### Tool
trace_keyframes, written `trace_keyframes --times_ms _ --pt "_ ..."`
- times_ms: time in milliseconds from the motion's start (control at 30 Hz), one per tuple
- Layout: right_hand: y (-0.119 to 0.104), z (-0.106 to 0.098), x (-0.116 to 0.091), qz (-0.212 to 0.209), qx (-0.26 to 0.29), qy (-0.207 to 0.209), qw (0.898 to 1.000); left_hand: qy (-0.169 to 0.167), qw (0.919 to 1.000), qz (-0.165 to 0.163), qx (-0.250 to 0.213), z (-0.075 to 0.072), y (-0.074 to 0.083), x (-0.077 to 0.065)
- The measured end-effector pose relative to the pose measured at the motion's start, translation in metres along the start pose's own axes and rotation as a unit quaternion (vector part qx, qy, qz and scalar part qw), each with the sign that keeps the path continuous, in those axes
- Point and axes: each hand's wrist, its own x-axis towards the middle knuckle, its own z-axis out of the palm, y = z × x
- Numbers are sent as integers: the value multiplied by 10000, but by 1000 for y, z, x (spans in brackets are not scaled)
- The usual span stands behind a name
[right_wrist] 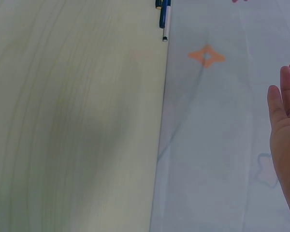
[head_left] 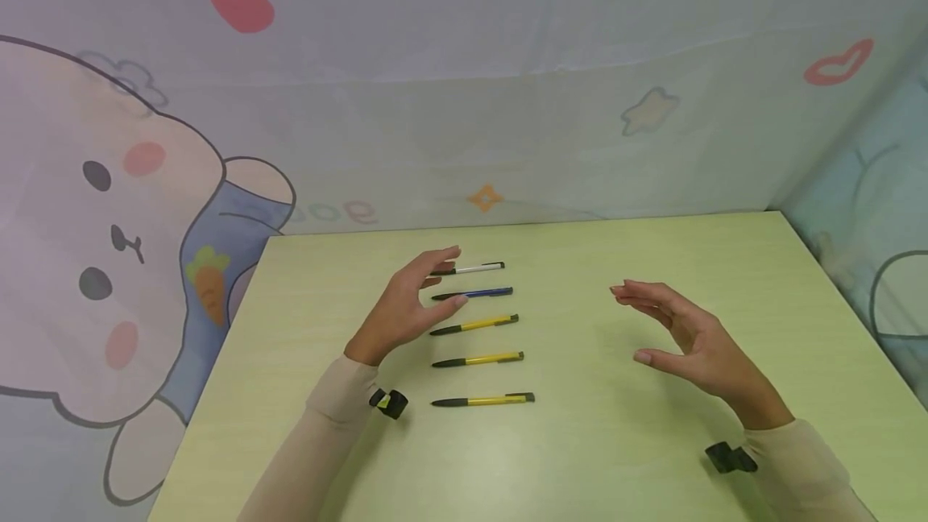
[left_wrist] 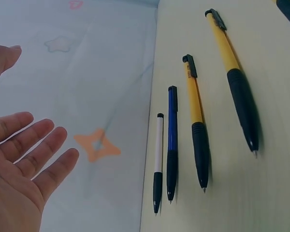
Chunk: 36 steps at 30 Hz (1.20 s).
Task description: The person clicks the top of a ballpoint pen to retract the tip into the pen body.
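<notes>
Several pens lie in a column on the table, their dark grips toward the left. The farthest is a white pen, followed by a blue pen. Nearer come yellow pens, among them one in the middle, a lower one and the nearest one. My left hand hovers with relaxed fingers over the left ends of the white and blue pens, covering part of them in the head view. To the right of the column, my right hand is held above the table, holding nothing.
The pale yellow-green table ends at a back edge against a printed cloth with hearts, stars and a cartoon animal. Another cloth panel hangs along the right side. Black straps with small devices sit on both wrists.
</notes>
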Motion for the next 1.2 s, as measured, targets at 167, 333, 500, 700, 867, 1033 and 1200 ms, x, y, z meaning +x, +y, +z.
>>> trace_keyframes --times_ms 167,333,500,700,867,1033,1200 --pt "-1 1 0 -25 19 -5 10000 -160 9996 165 146 0 -9 5" --pt "0 0 0 -82 18 -46 10000 -388 9980 267 430 -1 -19 12" --pt "-3 -1 0 -50 -27 -16 10000 -608 9955 199 696 -5 -28 22" --pt "-2 -3 -3 -62 -11 19 10000 -845 9937 130 729 -7 -42 33" --pt "4 -5 -7 -147 -6 15 9999 -1038 9923 46 676 -7 -53 40" --pt "8 -7 -10 -96 -25 34 9999 -1216 9902 -101 682 -6 -61 45" --pt "10 -9 -12 -31 -57 47 10000 -1429 9870 -186 718 -4 -69 52"
